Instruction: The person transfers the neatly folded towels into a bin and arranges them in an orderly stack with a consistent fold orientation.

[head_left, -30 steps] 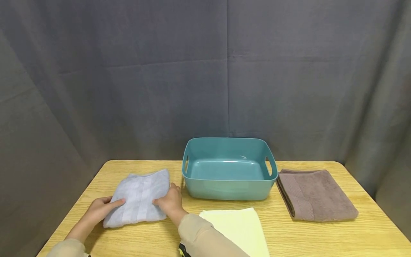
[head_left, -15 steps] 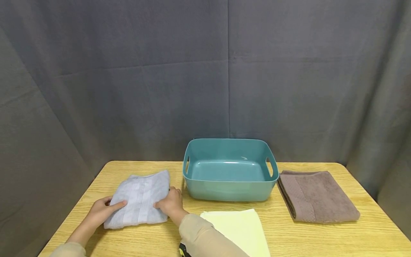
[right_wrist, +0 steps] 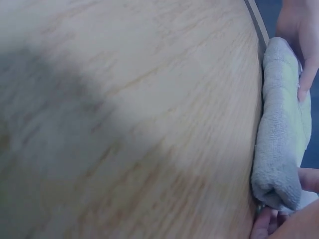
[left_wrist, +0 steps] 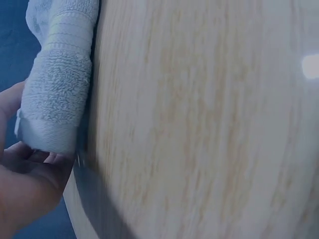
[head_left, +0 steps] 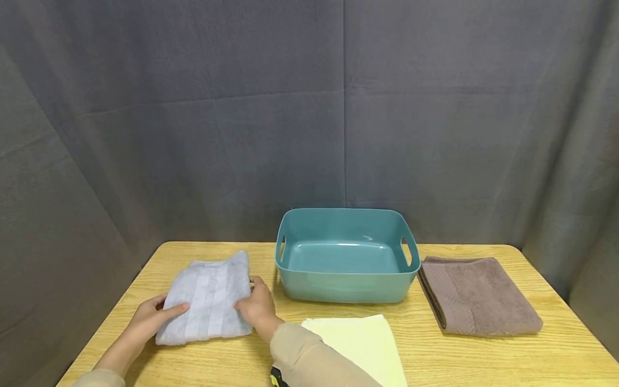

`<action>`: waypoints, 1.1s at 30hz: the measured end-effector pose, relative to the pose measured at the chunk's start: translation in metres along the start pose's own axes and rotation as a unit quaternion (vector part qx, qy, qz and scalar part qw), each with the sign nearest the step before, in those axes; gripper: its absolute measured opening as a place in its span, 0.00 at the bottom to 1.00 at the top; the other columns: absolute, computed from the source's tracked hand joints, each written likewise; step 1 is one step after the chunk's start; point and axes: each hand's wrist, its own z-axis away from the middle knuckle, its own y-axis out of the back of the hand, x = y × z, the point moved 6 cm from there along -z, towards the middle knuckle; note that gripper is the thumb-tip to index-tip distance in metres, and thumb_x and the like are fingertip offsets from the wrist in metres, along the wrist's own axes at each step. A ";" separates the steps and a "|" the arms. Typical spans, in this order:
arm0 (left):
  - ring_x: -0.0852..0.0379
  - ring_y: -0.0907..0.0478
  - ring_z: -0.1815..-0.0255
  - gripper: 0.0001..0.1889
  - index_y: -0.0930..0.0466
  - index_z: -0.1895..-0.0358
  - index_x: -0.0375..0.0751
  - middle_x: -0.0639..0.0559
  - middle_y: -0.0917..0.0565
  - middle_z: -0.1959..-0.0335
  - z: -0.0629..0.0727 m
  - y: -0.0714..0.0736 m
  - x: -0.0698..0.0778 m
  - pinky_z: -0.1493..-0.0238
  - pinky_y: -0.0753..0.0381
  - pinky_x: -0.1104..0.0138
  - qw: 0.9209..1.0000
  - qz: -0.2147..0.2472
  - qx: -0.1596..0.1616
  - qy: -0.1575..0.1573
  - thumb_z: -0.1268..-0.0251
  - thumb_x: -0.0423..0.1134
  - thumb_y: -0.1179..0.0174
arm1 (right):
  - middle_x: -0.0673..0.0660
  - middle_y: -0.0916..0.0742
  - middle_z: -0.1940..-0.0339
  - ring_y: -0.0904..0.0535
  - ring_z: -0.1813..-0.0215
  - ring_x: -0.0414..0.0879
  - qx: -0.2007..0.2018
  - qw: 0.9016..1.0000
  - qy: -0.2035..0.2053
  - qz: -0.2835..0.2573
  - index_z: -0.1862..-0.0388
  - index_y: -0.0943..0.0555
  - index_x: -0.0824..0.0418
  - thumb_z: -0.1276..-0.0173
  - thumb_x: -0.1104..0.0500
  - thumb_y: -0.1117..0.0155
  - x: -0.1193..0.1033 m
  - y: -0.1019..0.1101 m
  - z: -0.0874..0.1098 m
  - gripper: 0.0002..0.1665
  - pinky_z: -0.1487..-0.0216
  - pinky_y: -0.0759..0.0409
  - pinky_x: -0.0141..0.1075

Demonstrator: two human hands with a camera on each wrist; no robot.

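A folded light grey-blue towel [head_left: 208, 298] with paler woven bands lies at the left of the table. My left hand [head_left: 147, 321] grips its left side, thumb on top and fingers tucked under the edge. On the opposite side my right hand [head_left: 260, 309] pinches the towel, thumb over the top and the other fingers at and beneath the side. In the left wrist view the towel's thick folded end [left_wrist: 52, 99] sits between thumb and fingers. The right wrist view shows its rolled front edge [right_wrist: 276, 144] close over the wood, a hand at each end.
A teal plastic basket [head_left: 348, 287] with handle holes stands at the back centre. In front of it lies a folded pale yellow cloth [head_left: 362, 344], partly covered by my right sleeve. A folded brown towel [head_left: 483, 298] lies to the right on the wooden table [head_left: 464, 360]. Grey curtains hang behind.
The towel's far right corner has shifted slightly left and up, and my right fingers have moved along that side. The left hand stays nearly in place.
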 end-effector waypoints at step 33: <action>0.65 0.24 0.61 0.42 0.42 0.26 0.35 0.41 0.24 0.42 0.060 0.013 0.032 0.61 0.20 0.68 0.995 0.064 0.080 -0.003 0.33 0.56 0.38 | 0.55 0.21 0.59 0.23 0.65 0.43 -0.091 0.986 0.088 -0.109 0.37 0.27 0.70 0.46 0.73 0.28 -0.043 0.035 0.035 0.35 0.64 0.18 0.38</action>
